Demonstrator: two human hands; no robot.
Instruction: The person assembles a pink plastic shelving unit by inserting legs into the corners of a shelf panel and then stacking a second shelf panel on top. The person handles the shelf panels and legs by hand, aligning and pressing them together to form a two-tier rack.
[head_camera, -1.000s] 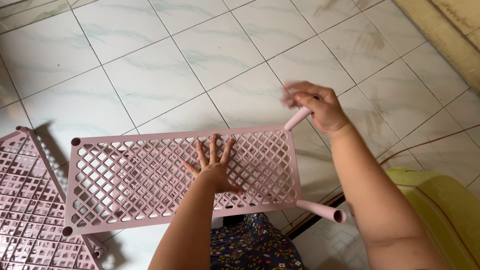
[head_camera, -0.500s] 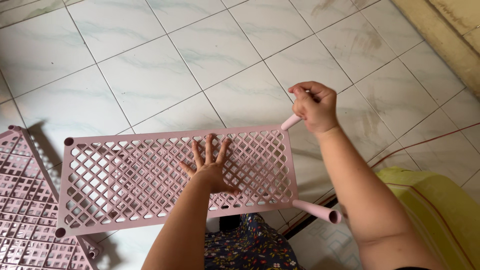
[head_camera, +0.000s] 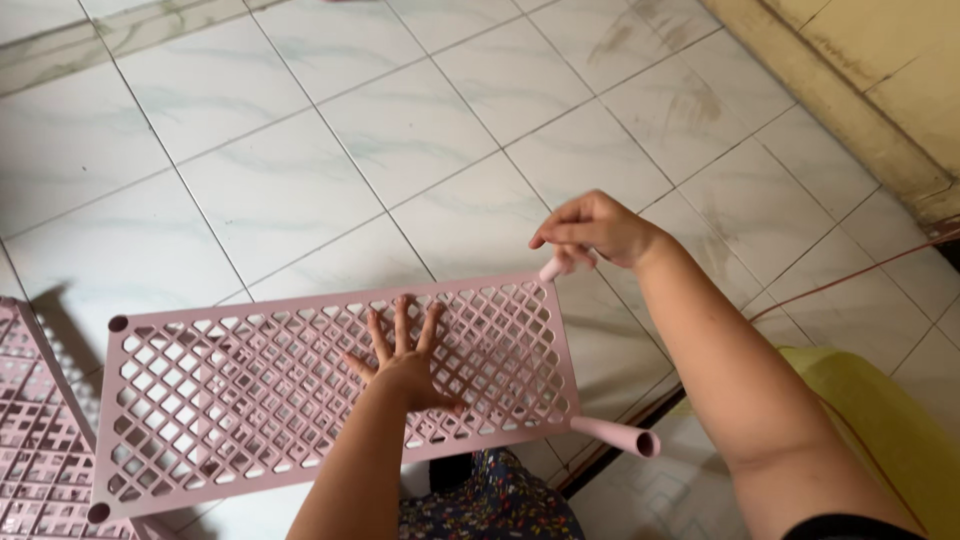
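Observation:
A pink plastic lattice shelf panel (head_camera: 250, 390) is held flat in front of me above the tiled floor. My left hand (head_camera: 405, 355) lies palm down on its right half, fingers spread. My right hand (head_camera: 590, 232) hovers at the panel's far right corner, fingers loosely curled just above a short pink tube leg (head_camera: 552, 268) set in that corner. A second pink tube leg (head_camera: 620, 437) sticks out of the near right corner. The left corners show open round sockets (head_camera: 118, 324).
Another pink lattice panel (head_camera: 35, 440) lies at the lower left, partly under the first. A yellow-green object (head_camera: 880, 420) sits at the lower right. A thin red cord (head_camera: 850, 275) runs over the white floor tiles. A beige wall base (head_camera: 850, 90) is at the upper right.
The panel has shifted slightly in view. My right hand, earlier closed around the far corner tube, has loosened and lifted a little off it.

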